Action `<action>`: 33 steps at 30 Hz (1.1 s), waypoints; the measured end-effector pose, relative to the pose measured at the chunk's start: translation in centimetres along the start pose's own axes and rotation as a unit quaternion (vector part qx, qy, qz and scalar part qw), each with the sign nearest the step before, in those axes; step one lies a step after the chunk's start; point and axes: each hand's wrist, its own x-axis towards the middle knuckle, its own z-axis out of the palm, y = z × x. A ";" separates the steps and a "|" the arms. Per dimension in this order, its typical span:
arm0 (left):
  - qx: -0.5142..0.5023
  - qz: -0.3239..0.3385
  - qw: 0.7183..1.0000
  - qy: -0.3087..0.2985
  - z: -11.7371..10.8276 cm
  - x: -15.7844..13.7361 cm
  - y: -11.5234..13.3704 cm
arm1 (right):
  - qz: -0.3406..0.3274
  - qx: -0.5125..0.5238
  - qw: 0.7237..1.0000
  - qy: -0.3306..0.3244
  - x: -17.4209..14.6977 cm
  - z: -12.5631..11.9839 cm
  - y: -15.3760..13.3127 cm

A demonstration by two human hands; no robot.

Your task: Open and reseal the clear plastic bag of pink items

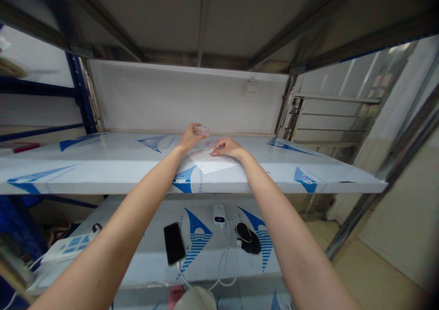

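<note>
In the centre of the frame, both hands are placed over the shelf (113, 152), which is covered in blue-printed film. By the left hand (192, 137), a clear piece (203, 130) is held in a fairly wide grip: its near end is set between the curved fingers and the thumb, and its thin outline is seen reaching out to the right of them. Its exact form is blurred.

Just right of and below that grip, the right hand (227, 147) is bent down, with thumb and fingers brought close together in a narrow pinch. Its fingertips are set over the white sheet (212, 163), which is laid flat on the shelf beneath and between the hands; whether the sheet is pinched or only touched cannot be told. Faint pink marks are seen between the hands.

On the lower shelf (154, 218), a phone (174, 243) is laid at bottom centre, with a cable (235, 266) looped to its right. A white device (219, 216) with a lit display is seen above the loop, and a black item (252, 243) right of it. A power strip (68, 247) is placed at lower left.
</note>
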 end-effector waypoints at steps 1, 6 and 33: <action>0.000 -0.001 1.000 -0.006 0.0 0.0 0.0 | -0.004 -0.009 1.000 -0.002 0.1 0.1 0.1; 0.010 0.003 1.000 -0.019 0.1 -0.1 0.2 | -0.010 -0.039 0.999 0.002 0.3 0.4 0.4; 0.015 0.015 0.998 -0.051 0.8 -0.6 1.6 | -0.002 0.034 0.945 0.325 1.0 -0.6 -1.7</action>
